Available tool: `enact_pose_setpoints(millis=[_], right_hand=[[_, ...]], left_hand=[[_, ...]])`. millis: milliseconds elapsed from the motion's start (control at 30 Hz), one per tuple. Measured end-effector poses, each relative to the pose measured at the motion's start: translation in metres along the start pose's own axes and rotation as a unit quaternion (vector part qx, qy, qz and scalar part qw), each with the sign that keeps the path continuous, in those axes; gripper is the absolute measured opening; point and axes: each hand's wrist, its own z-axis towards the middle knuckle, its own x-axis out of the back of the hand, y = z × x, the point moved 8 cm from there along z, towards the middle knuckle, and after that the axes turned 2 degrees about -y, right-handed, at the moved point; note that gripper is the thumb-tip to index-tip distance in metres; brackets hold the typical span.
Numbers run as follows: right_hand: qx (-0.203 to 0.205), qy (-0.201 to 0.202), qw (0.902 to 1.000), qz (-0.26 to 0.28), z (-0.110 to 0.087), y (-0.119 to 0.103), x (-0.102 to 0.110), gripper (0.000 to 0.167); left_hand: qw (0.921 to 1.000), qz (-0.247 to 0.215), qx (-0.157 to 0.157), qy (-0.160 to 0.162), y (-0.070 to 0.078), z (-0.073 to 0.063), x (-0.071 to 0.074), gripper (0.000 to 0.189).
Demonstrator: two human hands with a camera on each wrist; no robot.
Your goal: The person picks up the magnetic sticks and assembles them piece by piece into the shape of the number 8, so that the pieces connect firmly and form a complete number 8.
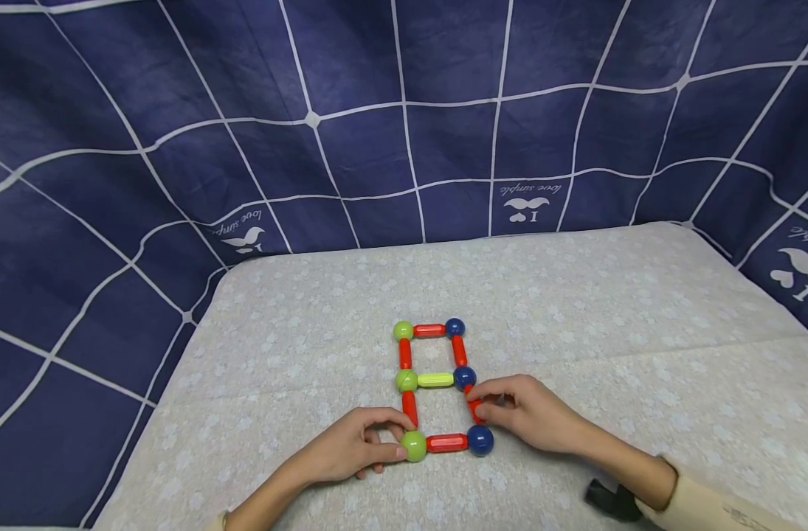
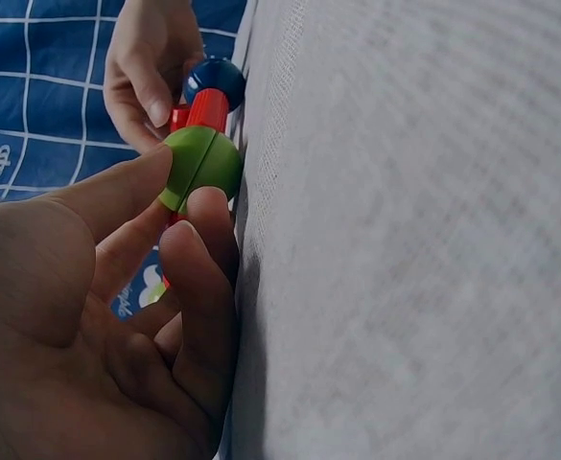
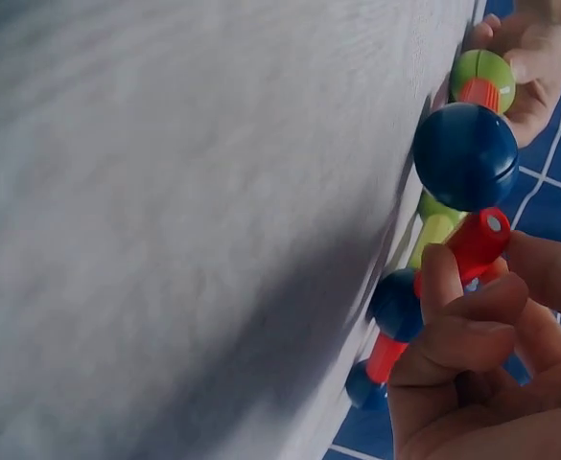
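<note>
A flat figure of magnetic rods and balls lies on the cloth, shaped like two squares in a row. My left hand [image 1: 350, 446] pinches the near-left green ball [image 1: 413, 446] between thumb and fingers. From it a red rod [image 1: 446, 442] runs to the near-right blue ball [image 1: 480, 440]. My right hand [image 1: 533, 413] pinches a red magnetic rod [image 3: 479, 244] on the right side. One end of that rod meets the middle blue ball [image 1: 465, 377]; its other end, with a silver tip, shows bare beside the near-right blue ball. A yellow-green rod [image 1: 435, 380] forms the middle bar.
Pale patterned cloth [image 1: 297, 317] covers the surface under the figure. Behind and at both sides hangs a dark blue curtain [image 1: 350, 155] with white lines. A black object [image 1: 612, 501] sits by the right sleeve [image 1: 716, 509].
</note>
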Motion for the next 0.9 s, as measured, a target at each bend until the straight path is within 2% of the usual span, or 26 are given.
enact_pose_setpoints(millis=[167, 400, 667, 900], right_hand=[[0.011, -0.009, 0.9999, 0.006, 0.0022, -0.004, -0.0033, 0.02], [0.002, -0.016, 0.9998, 0.009, 0.0029, -0.0046, -0.0054, 0.02], [-0.006, -0.016, 0.9997, -0.018, 0.0029, -0.0043, -0.007, 0.018], [-0.013, -0.026, 0.9992, -0.028, 0.0008, -0.0029, -0.0106, 0.025]], left_hand=[[1.0, 0.0, 0.001, 0.0, -0.0003, -0.0001, 0.0003, 0.023], [1.0, 0.001, -0.001, -0.002, 0.0002, 0.0, 0.0001, 0.023], [1.0, 0.0, -0.009, -0.004, 0.0006, 0.0, -0.0006, 0.023], [1.0, -0.003, -0.006, -0.002, 0.0001, 0.0, -0.0005, 0.023]])
